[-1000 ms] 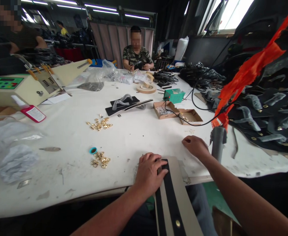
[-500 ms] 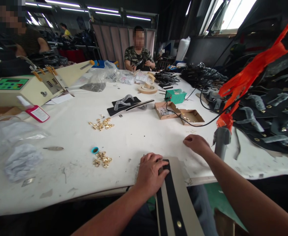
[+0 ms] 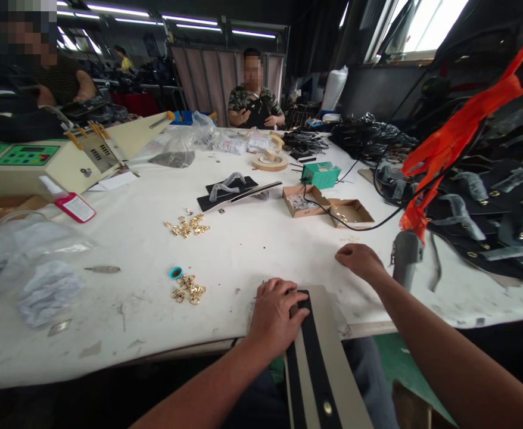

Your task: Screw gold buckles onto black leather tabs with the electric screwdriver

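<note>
My left hand (image 3: 276,314) lies on the near end of a beige panel with two black straps (image 3: 321,363), its fingers curled over the strap ends at the table's front edge. My right hand (image 3: 360,261) rests on the white table (image 3: 252,250) just right of the panel, fingers curled into a loose fist with nothing visible in them. A grey upright post (image 3: 405,257) stands right beside that hand. A small pile of gold metal clasps (image 3: 188,291) and a blue ring (image 3: 176,272) lie left of my left hand.
Another gold clasp pile (image 3: 189,225), two open cardboard boxes (image 3: 328,205), a green box (image 3: 320,174) with a black cable, black strap pieces (image 3: 230,190), a beige machine (image 3: 42,161), plastic bags at left, stacked dark leather parts at right, an orange ribbon (image 3: 453,131). Two people sit across.
Both hands stay where they were; the view has shifted slightly to the left, so everything sits a little further right. The person across has raised a dark item in their hands.
</note>
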`<action>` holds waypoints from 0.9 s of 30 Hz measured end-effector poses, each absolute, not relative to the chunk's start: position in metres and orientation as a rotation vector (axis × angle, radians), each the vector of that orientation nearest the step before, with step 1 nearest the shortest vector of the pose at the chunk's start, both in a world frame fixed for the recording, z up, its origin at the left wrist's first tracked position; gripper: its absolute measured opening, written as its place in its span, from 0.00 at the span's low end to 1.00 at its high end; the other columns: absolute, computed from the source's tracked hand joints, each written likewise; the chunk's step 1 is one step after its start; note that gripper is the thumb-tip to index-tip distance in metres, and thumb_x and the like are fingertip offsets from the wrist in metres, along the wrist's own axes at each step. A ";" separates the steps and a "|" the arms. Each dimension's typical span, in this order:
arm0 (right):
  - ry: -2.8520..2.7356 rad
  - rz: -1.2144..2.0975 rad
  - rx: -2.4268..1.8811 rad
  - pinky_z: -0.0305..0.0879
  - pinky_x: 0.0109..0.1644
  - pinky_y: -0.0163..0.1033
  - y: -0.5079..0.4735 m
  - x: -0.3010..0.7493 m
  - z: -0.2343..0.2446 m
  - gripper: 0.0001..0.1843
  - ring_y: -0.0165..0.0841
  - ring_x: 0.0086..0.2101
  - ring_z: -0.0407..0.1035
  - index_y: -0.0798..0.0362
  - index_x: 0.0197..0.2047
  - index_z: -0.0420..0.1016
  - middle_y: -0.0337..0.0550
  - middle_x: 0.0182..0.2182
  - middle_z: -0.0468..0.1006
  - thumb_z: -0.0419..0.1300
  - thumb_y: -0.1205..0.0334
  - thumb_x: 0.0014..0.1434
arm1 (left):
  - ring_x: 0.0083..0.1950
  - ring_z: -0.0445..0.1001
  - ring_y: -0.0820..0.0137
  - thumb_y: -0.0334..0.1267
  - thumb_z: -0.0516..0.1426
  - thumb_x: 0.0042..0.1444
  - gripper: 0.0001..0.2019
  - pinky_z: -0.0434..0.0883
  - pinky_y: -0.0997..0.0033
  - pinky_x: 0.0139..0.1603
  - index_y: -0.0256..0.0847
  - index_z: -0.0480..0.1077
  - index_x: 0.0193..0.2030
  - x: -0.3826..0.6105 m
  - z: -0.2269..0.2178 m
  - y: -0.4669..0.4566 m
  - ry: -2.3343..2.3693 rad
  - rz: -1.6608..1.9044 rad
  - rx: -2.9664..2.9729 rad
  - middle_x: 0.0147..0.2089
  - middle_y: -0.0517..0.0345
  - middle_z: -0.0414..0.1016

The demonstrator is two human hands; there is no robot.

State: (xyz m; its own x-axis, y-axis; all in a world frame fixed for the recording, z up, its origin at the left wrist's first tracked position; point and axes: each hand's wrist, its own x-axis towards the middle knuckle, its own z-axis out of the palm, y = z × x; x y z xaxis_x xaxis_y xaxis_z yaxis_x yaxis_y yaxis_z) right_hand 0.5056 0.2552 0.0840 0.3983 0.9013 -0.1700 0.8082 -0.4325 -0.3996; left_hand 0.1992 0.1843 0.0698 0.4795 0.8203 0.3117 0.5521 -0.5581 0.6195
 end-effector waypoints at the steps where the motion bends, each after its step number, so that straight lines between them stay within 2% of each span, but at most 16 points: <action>1: -1.506 0.532 -2.403 0.62 0.34 0.37 0.256 0.506 0.084 0.10 0.36 0.36 0.77 0.49 0.41 0.87 0.41 0.35 0.86 0.66 0.57 0.59 | 0.59 0.72 0.56 0.36 0.71 0.57 0.13 0.66 0.48 0.60 0.53 0.83 0.49 0.199 0.070 0.184 1.138 0.827 2.293 0.55 0.57 0.81; 4: -1.523 0.556 -2.395 0.63 0.34 0.37 0.258 0.508 0.084 0.10 0.35 0.34 0.77 0.50 0.43 0.86 0.40 0.34 0.86 0.66 0.58 0.59 | 0.59 0.72 0.56 0.36 0.71 0.57 0.14 0.66 0.48 0.60 0.53 0.83 0.49 0.199 0.069 0.184 1.136 0.832 2.296 0.55 0.57 0.81; 9: -1.596 0.621 -2.403 0.64 0.32 0.36 0.265 0.510 0.087 0.07 0.33 0.29 0.74 0.52 0.40 0.85 0.39 0.29 0.82 0.67 0.59 0.61 | 0.59 0.72 0.56 0.35 0.71 0.56 0.14 0.66 0.48 0.61 0.53 0.83 0.49 0.199 0.069 0.184 1.146 0.823 2.289 0.56 0.58 0.81; 14: -1.676 0.671 -2.402 0.71 0.37 0.38 0.271 0.513 0.088 0.12 0.31 0.29 0.74 0.56 0.39 0.81 0.37 0.29 0.80 0.68 0.54 0.66 | 0.59 0.72 0.56 0.35 0.71 0.56 0.14 0.66 0.48 0.61 0.53 0.83 0.48 0.200 0.070 0.184 1.144 0.825 2.285 0.55 0.58 0.81; 18: -1.728 0.675 -2.374 0.74 0.40 0.40 0.273 0.514 0.089 0.14 0.32 0.32 0.75 0.56 0.38 0.80 0.36 0.30 0.80 0.67 0.53 0.68 | 0.59 0.72 0.56 0.35 0.72 0.56 0.14 0.66 0.48 0.60 0.53 0.83 0.49 0.199 0.070 0.184 1.149 0.824 2.285 0.55 0.59 0.81; 23: -1.731 0.554 -2.346 0.73 0.46 0.42 0.272 0.510 0.087 0.09 0.34 0.36 0.75 0.54 0.36 0.80 0.38 0.32 0.81 0.69 0.58 0.65 | 0.59 0.73 0.56 0.35 0.72 0.56 0.14 0.67 0.48 0.60 0.53 0.83 0.49 0.198 0.071 0.184 1.145 0.810 2.282 0.55 0.59 0.81; 27: -1.674 0.507 -2.291 0.69 0.41 0.39 0.271 0.508 0.083 0.02 0.35 0.35 0.75 0.54 0.35 0.82 0.40 0.32 0.82 0.69 0.64 0.58 | 0.59 0.72 0.55 0.35 0.72 0.56 0.14 0.67 0.47 0.60 0.53 0.83 0.49 0.199 0.070 0.184 1.144 0.813 2.283 0.55 0.58 0.81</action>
State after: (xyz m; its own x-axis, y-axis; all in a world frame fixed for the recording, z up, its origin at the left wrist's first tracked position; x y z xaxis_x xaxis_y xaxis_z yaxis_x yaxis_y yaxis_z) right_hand 0.5081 0.2705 0.0826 0.2757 0.9529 -0.1262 0.8626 -0.3032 -0.4050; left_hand 0.1988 0.1839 0.0700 0.4802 0.8244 0.2996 0.5540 -0.5498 0.6251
